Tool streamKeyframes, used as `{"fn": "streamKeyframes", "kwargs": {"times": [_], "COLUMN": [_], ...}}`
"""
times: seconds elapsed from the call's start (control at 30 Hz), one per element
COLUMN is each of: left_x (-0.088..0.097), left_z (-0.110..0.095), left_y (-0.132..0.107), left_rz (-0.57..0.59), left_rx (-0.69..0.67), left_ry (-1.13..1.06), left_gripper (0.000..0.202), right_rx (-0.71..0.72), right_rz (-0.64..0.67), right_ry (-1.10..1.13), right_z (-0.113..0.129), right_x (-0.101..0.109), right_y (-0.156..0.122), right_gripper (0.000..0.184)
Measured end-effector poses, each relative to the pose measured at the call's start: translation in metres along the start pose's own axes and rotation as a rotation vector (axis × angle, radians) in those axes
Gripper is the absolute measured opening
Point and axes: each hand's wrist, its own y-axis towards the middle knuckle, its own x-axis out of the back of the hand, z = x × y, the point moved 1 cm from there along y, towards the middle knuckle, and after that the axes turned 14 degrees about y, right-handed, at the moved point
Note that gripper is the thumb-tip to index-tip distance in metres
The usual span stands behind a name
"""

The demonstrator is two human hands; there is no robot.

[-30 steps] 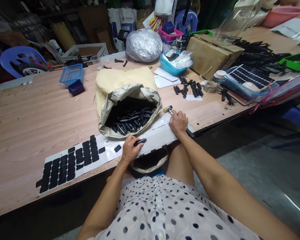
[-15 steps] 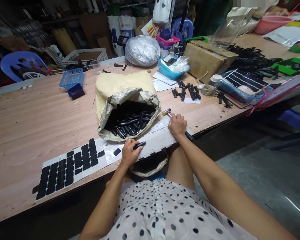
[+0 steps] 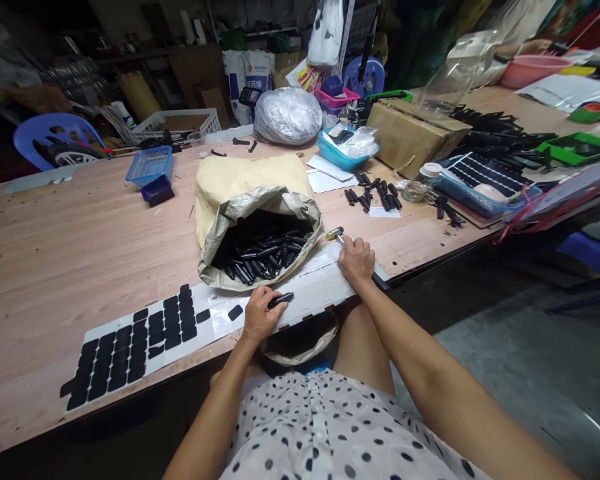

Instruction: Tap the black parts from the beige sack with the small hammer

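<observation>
My left hand [image 3: 261, 313] is closed on a glossy black tube-like part [image 3: 281, 300], which lies against the white board [image 3: 314, 287] at the table's front edge. My right hand [image 3: 356, 259] grips a small hammer [image 3: 335, 233] by its handle, the yellowish-tipped head pointing away from me over the board. The handle's black end sticks out below my wrist. Behind both hands, an open woven sack [image 3: 253, 172] lies on its side, its mouth facing me, with many similar black parts [image 3: 265, 257] inside. Left of my left hand is a sheet of black rounded stickers [image 3: 125, 353].
A blue basket [image 3: 150, 162] and a dark blue tray [image 3: 157, 191] stand at the left. Loose black parts [image 3: 380, 193], a cardboard box [image 3: 415, 133] and a light blue basin [image 3: 347, 150] lie at the back right. An open bag [image 3: 305, 353] hangs below the table edge.
The view has tilted slightly, so the scene sits a little lower. My left hand still holds the black part and my right hand the hammer, with hardly any movement.
</observation>
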Motion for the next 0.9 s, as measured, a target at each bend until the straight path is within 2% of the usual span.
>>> {"fn": "streamKeyframes", "kwargs": {"times": [0.3, 0.4, 0.5, 0.57, 0.63, 0.67, 0.7, 0.77, 0.8, 0.83, 0.9], "left_x": [0.0, -0.001, -0.001, -0.001, 0.0, 0.0, 0.0, 0.0, 0.0, 0.0, 0.0], "left_z": [-0.001, -0.002, -0.002, -0.003, -0.004, -0.005, -0.006, -0.007, -0.007, -0.008, -0.008], "left_y": [0.001, 0.002, 0.003, 0.003, 0.003, 0.002, 0.002, 0.001, 0.001, 0.0, -0.001], "left_rz": [0.026, 0.04, 0.044, 0.041, 0.039, 0.038, 0.035, 0.029, 0.026, 0.024, 0.02], "left_rx": [0.02, 0.027, 0.028, 0.027, 0.025, 0.022, 0.02, 0.021, 0.023, 0.025, 0.023], "left_ry": [-0.011, -0.013, -0.006, 0.001, 0.006, 0.007, 0.008, 0.007, 0.007, 0.007, 0.01], "left_gripper": [0.013, 0.012, 0.012, 0.013, 0.013, 0.013, 0.013, 0.013, 0.013, 0.013, 0.012], "right_rx": [-0.022, -0.036, -0.085, -0.083, 0.038, 0.165, 0.315, 0.599, 0.689, 0.69, 0.525], "right_rz": [0.004, 0.052, 0.14, 0.128, 0.065, 0.075, 0.138, 0.386, 0.487, 0.523, 0.464], "right_ry": [0.045, 0.075, 0.113, 0.139, 0.165, 0.187, 0.209, 0.209, 0.168, 0.101, -0.055], "right_z": [0.003, 0.005, 0.002, -0.005, -0.017, -0.025, -0.035, -0.057, -0.069, -0.08, -0.1], "right_x": [0.006, 0.011, 0.024, 0.04, 0.059, 0.068, 0.075, 0.083, 0.084, 0.083, 0.074], "right_y": [-0.003, 0.002, 0.01, 0.007, -0.012, -0.028, -0.048, -0.092, -0.112, -0.127, -0.142], "right_gripper": [0.04, 0.04, 0.041, 0.042, 0.041, 0.037, 0.033, 0.029, 0.027, 0.025, 0.03]}}
